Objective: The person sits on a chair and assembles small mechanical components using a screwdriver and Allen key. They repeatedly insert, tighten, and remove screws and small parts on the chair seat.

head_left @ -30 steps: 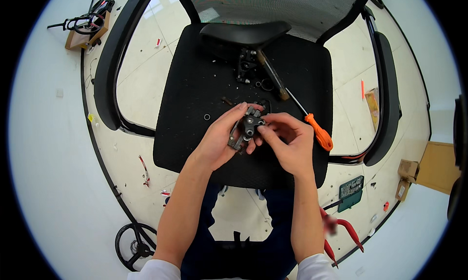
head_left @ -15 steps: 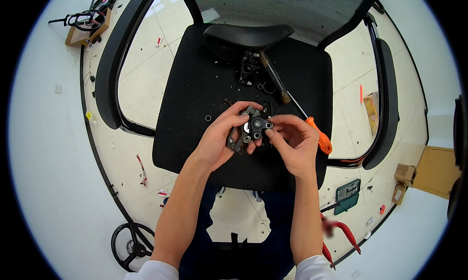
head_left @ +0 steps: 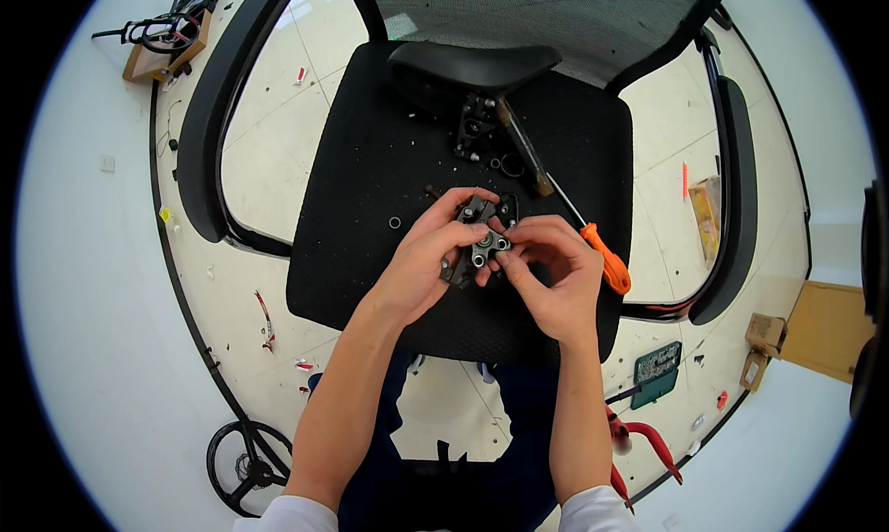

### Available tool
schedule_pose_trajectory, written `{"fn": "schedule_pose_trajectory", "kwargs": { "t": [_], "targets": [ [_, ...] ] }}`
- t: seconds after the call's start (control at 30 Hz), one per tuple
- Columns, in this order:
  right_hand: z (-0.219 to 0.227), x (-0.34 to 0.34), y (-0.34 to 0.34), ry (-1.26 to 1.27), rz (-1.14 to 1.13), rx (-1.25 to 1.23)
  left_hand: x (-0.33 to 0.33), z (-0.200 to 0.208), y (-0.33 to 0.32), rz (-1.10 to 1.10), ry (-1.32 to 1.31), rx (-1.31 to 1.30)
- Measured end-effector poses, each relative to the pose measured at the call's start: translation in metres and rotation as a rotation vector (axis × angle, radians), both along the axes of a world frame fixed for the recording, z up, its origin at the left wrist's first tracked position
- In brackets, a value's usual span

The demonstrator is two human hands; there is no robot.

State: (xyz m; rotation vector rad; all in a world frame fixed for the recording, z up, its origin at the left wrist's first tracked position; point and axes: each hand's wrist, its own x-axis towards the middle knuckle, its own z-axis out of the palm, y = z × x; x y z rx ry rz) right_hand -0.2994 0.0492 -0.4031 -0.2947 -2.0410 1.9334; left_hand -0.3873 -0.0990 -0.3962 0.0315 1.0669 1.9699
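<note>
Over the front of the chair seat I hold a dark metal part that looks like a disc brake caliper. My left hand is closed around its body, the thumb pressing on top. A small grey three-lobed plate with round holes lies against the caliper's face. My right hand pinches this plate's right edge between thumb and fingertips. Whether the plate is joined to the body I cannot tell. Fingers hide part of the caliper.
On the black chair seat lie a bicycle saddle with its post, a second dark bracket, small rings and an orange-handled screwdriver. Armrests flank the seat. On the floor are a spoked wheel, a red frame and a green case.
The grey plate has turned and shifted slightly in my fingers, and my left thumb has moved over onto it. A shiny round piece seen beside it before is now covered.
</note>
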Motion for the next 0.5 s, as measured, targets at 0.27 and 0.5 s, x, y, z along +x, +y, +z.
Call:
{"fn": "schedule_pose_trajectory", "kwargs": {
  "t": [0.27,0.5],
  "targets": [
    [0.002,-0.001,-0.005,-0.013,-0.001,0.087,-0.001,-0.002,-0.004,-0.010,-0.044,0.014],
    [-0.007,0.006,0.011,-0.032,-0.035,-1.199,0.000,-0.001,0.000,0.021,-0.028,0.020]
  ]
}}
